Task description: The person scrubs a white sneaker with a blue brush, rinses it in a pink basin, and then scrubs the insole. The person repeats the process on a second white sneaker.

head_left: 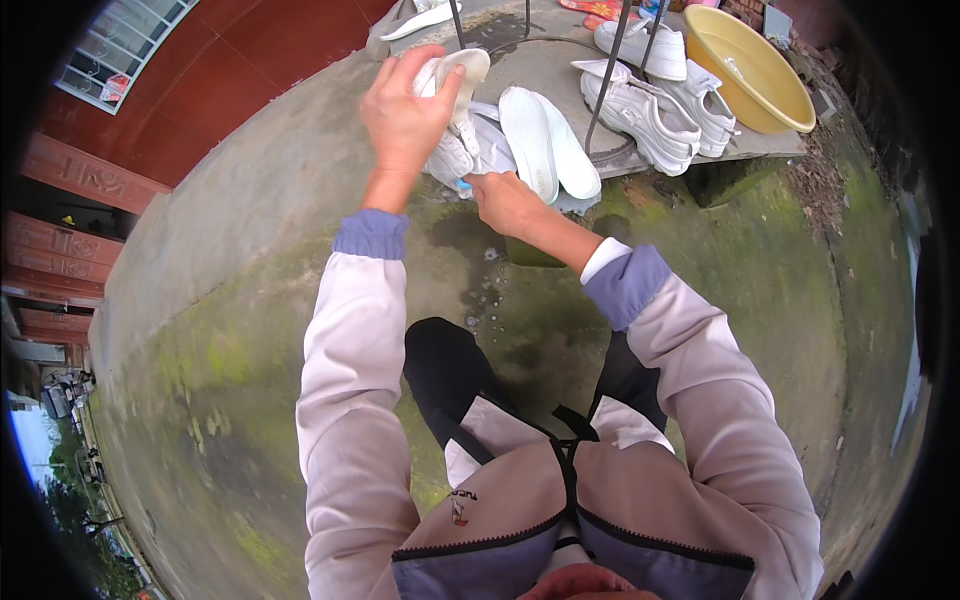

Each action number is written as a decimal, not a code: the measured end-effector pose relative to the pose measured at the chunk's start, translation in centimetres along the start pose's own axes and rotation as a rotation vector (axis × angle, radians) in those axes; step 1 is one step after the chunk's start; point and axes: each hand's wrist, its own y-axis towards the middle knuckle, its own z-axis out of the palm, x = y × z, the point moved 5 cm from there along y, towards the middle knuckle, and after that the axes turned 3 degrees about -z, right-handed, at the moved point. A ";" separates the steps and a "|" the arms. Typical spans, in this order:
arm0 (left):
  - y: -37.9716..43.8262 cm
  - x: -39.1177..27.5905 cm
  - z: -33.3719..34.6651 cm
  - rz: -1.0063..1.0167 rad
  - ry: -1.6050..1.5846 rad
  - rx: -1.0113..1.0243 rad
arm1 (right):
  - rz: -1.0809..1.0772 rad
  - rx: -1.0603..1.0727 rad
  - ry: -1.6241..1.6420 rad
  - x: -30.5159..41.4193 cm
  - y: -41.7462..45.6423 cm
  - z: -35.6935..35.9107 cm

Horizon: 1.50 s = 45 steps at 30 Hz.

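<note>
My left hand point(412, 105) grips the upper end of a white shoe point(452, 154), thumb on its pale raised part. Lower down on the same shoe, my right hand point(506, 199) is closed round something of which only a small blue part point(463, 183) shows; the rest is hidden by the fingers. Two pale insoles point(529, 139) lie overlapping just right of the shoe, at the slab's near edge. Farther right, several white shoes point(637, 120) rest on the grey stone slab point(559, 64).
A yellow plastic basin point(750, 71) with liquid stands at the slab's right end. Thin dark metal legs point(609, 71) rise from a ring on the slab. Red patterned footwear point(596, 9) lies behind. Below is mossy concrete ground point(247, 360) with a wet patch.
</note>
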 end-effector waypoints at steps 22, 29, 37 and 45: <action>4.1 1.4 7.2 -0.100 0.100 0.427 | 0.020 0.047 -0.224 -1.9 -0.7 -3.1; 4.7 -1.4 11.3 -0.043 0.324 0.733 | 0.072 0.000 -0.005 -2.9 2.2 -1.5; -5.6 4.9 6.8 -0.169 -0.010 0.918 | 0.238 0.108 0.226 -2.5 0.8 -3.5; -8.8 5.6 7.0 -0.160 0.363 0.756 | 0.063 0.010 0.106 -4.5 2.6 -0.5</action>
